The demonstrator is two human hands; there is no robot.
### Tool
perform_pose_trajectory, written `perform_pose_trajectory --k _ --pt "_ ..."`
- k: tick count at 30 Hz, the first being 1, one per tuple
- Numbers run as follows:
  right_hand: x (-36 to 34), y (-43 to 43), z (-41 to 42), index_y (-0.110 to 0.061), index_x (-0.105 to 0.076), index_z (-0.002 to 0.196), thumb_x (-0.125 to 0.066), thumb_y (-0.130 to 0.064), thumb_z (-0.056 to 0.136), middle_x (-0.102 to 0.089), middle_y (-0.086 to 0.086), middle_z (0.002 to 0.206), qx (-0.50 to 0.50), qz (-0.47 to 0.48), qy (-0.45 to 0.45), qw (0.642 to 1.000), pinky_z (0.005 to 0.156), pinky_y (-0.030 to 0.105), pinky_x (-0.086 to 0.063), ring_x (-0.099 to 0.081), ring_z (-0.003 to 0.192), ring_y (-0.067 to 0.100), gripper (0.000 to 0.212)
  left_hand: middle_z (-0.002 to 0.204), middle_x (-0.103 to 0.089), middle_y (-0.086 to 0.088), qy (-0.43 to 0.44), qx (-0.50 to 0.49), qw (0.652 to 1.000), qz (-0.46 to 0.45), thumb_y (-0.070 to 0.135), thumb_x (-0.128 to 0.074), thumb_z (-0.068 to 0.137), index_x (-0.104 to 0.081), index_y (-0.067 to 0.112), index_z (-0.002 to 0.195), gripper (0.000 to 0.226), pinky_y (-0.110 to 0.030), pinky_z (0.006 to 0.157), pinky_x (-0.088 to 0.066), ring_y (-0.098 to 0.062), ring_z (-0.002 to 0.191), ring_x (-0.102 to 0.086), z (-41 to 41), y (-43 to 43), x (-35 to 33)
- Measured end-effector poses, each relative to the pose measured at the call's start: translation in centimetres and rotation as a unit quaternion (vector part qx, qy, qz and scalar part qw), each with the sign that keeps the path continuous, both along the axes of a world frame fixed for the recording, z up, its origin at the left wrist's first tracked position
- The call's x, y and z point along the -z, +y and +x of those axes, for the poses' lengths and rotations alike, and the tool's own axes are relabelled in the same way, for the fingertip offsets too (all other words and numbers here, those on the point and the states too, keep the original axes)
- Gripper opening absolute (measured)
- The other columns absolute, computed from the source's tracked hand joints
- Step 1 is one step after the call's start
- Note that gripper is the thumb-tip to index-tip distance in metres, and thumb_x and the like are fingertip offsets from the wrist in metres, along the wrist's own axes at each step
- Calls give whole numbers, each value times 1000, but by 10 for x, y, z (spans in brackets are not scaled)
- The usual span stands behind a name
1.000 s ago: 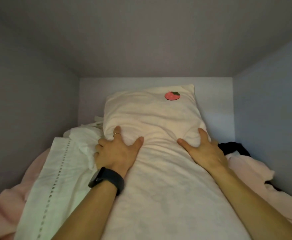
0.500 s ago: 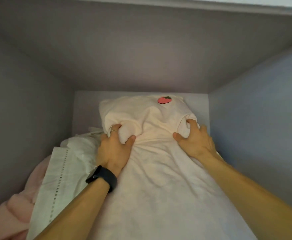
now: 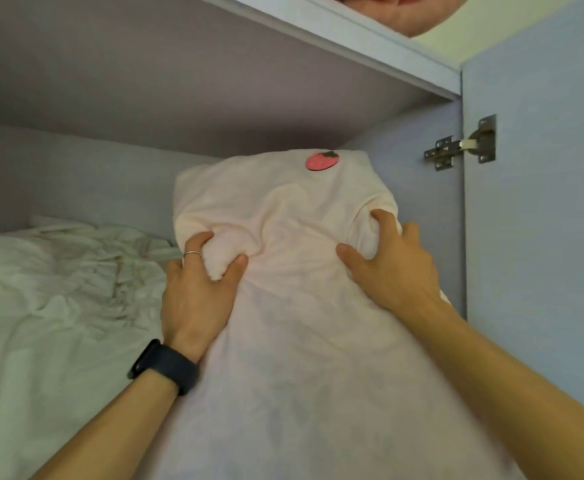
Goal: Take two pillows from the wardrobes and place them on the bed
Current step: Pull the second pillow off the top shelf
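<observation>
A pale pink pillow (image 3: 283,209) with a small strawberry patch (image 3: 321,161) fills the middle of the head view, its far end raised inside the wardrobe compartment. My left hand (image 3: 198,289), with a ring and a dark wristband, clutches a bunch of the pillow's fabric. On the pillow's right side my right hand (image 3: 392,263) digs its fingers into the cover. The pillow's near end runs down between my forearms and out of the frame.
Crumpled white bedding (image 3: 58,289) lies on the shelf to the left. The wardrobe's open door (image 3: 540,202) with a metal hinge (image 3: 462,143) stands at the right. A shelf board (image 3: 335,39) runs overhead, with something pink above it.
Both hands have closed tighter on the pillow and drawn it out toward me and to the right. The view has pulled back, so the door, hinge and upper shelf show.
</observation>
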State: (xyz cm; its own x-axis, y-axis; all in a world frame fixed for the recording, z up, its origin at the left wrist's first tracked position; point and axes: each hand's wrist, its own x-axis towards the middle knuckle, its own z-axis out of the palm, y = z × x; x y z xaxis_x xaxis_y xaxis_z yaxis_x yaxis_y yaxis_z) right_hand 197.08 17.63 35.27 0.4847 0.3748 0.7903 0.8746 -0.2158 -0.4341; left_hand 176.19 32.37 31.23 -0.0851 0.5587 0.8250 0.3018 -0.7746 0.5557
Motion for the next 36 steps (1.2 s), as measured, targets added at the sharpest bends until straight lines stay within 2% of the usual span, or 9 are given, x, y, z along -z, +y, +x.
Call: perform_pose_trajectory --k 4,8,12,16,22,27,31,34,36 --pt "35 -70 10 -38 -29 141 -59 -66 85 -41 9 132 33 1 5 999 81 43 -44 -59 106 40 70 125 -55 -12 3 53 998 -17 57 -67 84 -44 33 136 61 -38 81 -50 -31 101 -58 24 -49 35" --pt "75 -135 5 -43 -26 137 -61 -66 83 -35 -1 116 62 4 -14 998 71 37 -37 -50 83 28 68 118 -55 -10 -39 111 992 -37 54 -70 84 -45 35 133 58 -31 74 -43 -17 89 -53 40 -100 90" --pt "121 -199 -3 -44 -27 138 -63 -65 82 -27 -7 106 95 7 -35 995 66 35 -36 -46 76 23 69 128 -54 -8 -68 186 978 -65 54 -70 84 -44 32 136 62 -32 87 -46 -17 107 -54 57 -152 152" --pt "167 -272 -14 -44 -29 137 -65 -62 83 -31 -7 104 133 -1 -14 991 62 34 -37 -50 74 25 68 123 -48 -8 -58 239 963 -112 55 -68 85 -39 38 138 63 -31 85 -44 -13 106 -51 78 -212 206" --pt "250 -416 -23 -45 -28 138 -67 -64 77 -35 -13 109 234 71 52 968 67 38 -46 -62 88 36 75 120 -42 2 -2 362 926 -102 68 -63 81 -32 52 137 66 -29 88 -40 -3 102 -43 114 -322 252" --pt "321 -531 -54 -29 -37 138 -75 -54 71 -45 -11 119 295 181 129 929 84 32 -44 -51 104 6 80 103 -32 11 61 448 892 -4 66 -65 79 -33 46 135 68 -24 72 -40 1 84 -38 133 -422 273" --pt "357 -605 -86 -28 -36 138 -80 -48 71 -48 -5 134 360 239 152 889 95 7 -35 -49 121 7 82 101 -33 11 90 535 839 43 60 -70 77 -38 44 133 66 -34 62 -49 -16 84 -49 146 -493 292" --pt "371 -650 -113 -39 -33 138 -77 -59 70 -45 -15 137 433 253 164 849 100 17 -35 -47 124 0 84 104 -34 14 122 587 799 43 66 -65 78 -42 48 135 65 -36 62 -53 -15 83 -52 153 -539 300" --pt "379 -673 -129 -39 -32 139 -77 -62 70 -45 -13 140 476 251 175 824 103 27 -38 -47 127 5 85 104 -37 13 152 615 773 33 70 -60 78 -42 52 136 63 -32 63 -53 -9 78 -52 156 -566 304"
